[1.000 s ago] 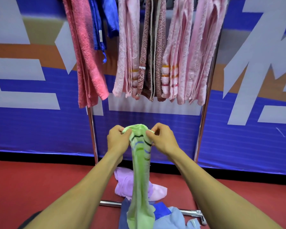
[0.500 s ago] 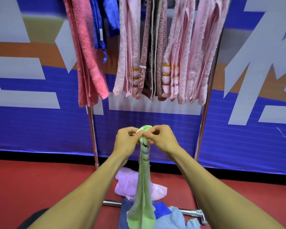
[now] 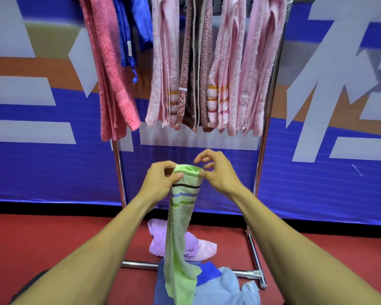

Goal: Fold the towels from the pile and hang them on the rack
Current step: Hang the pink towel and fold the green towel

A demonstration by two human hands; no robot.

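Green terry, a narrow striped towel (image 3: 182,219), hung lengthwise from my hands in front of the rack (image 3: 264,164), its lower end trailing down onto the pile (image 3: 209,282) of blue and lilac cloths on the red floor (image 3: 42,243). My left hand (image 3: 161,183) pinched the top edge on one side, thumb and fingers closed on the fabric. My right hand (image 3: 218,172) held the opposite side low between thumb and a finger, while its other fingers were lifted and spread clear of the cloth. I judged the top edge was gathered like that so the two sides could be brought together for a lengthwise fold, with the towel's own weight pulling it straight. Holding it up also kept most of it off the heap, which should make the fold cleaner.

Above, the rack already carried a coral towel (image 3: 110,80), a blue cloth (image 3: 132,29) and several pink ones (image 3: 235,80), packed closely, so free rail looked scarce. Large pale characters (image 3: 339,89) ran across the blue banner (image 3: 317,190) behind, cropped too far for me to read. A small white tag on the blue cloth was illegible.
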